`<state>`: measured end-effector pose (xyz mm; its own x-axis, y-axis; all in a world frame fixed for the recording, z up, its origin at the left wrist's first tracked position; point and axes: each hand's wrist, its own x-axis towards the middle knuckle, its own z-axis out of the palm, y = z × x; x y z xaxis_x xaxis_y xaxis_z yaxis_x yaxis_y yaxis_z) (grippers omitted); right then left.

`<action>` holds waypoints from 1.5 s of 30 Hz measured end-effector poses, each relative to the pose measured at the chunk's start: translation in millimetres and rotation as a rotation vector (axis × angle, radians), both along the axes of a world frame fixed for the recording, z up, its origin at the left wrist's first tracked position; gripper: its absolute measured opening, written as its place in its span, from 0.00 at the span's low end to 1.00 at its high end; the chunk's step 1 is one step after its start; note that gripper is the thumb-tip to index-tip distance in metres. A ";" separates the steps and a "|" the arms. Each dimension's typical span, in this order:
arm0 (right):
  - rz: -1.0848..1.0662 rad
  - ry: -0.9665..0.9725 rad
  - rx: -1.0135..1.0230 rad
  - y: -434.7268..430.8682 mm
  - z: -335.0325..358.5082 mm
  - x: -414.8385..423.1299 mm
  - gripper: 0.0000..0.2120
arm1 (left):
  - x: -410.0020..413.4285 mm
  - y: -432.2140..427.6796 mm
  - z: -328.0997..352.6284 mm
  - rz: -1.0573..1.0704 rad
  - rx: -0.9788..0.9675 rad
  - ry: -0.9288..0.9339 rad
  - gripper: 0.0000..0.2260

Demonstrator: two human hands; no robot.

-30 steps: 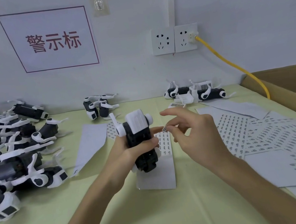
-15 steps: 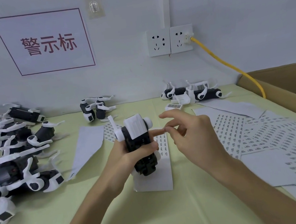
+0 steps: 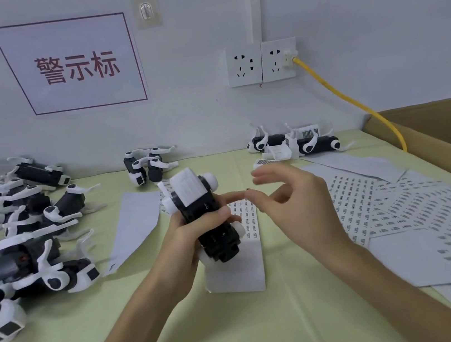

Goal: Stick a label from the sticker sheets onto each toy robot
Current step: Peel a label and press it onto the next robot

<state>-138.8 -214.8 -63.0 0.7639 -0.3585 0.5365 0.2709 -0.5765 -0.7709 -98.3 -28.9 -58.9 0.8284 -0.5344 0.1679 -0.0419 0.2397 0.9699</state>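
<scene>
Far left of the L hand (image 3: pixel 187 235) we see a heap of toy robots (image 3: pixel 16 231), black & white, legs tangled, on the green tabletop (image 3: pixel 97 336). Btw heap and L hand lies a torn backing sheet (image 3: pixel 136 225). Beyond it, by the wall, a pair of robots (image 3: pixel 147 165) sits under a sign (image 3: pixel 71 65) w/ red characters.

The L hand grips the toy robot (image 3: pixel 195 204) round its black middle, white end tilted up and away, clear of the tabletop. Robot and L hand hide much of the sticker strip (image 3: pixel 242 270) right below them. Only its right edge w/ small labels and its blank near end show.

Just right, the R hand (image 3: pixel 296 204) hangs w/ fingers loose and apart, holding nothing we can make out; one fingertip meets the L forefinger beside the robot. The R forefinger is blurred, so we can't tell if a label sits on a fingertip.

Beyond the R hand: more robots (image 3: pixel 314 144), a barcode label (image 3: pixel 264 162), wall sockets (image 3: pixel 260 61), a yellow cable (image 3: pixel 352 99). Right of it lie overlapping sticker sheets (image 3: pixel 429 213), then a cardboard box (image 3: pixel 432 134).

Vs 1 s ago: the R thumb and forefinger pinched a small label near the robot; that pinch has now opened. L grip and robot tilt unchanged.
</scene>
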 end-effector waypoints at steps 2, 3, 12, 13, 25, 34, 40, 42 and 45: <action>0.073 0.065 0.144 -1.9 1.9 1.6 0.03 | -0.7 -0.4 1.4 -0.017 -0.036 0.026 0.04; 0.117 0.084 0.215 -1.9 2.3 1.6 0.02 | -1.3 -0.9 1.8 -0.028 -0.035 0.023 0.03; 0.229 0.145 0.564 2.6 2.9 0.0 0.03 | -4.6 -2.5 1.6 -0.046 -0.047 0.031 0.03; 0.240 0.159 0.600 3.0 2.8 -0.3 0.04 | -5.1 -2.5 1.7 -0.051 -0.051 0.033 0.04; 0.073 -0.023 0.292 5.6 1.8 -2.2 0.03 | -7.6 -7.8 0.4 -0.042 -0.032 0.038 0.04; 0.273 -0.044 0.546 4.4 8.3 -3.1 0.05 | -0.7 -2.4 7.1 0.149 -0.410 0.432 0.17; 0.624 0.180 0.876 16.4 10.0 -8.2 0.14 | 5.6 -7.5 1.2 0.175 -0.559 0.473 0.17; 0.711 0.235 0.944 28.2 6.5 -12.5 0.18 | 5.1 -8.7 -2.0 0.210 -0.531 0.447 0.17; 0.826 0.309 0.961 46.8 -0.7 -20.4 0.22 | 4.0 -9.4 -5.0 0.228 -0.521 0.452 0.16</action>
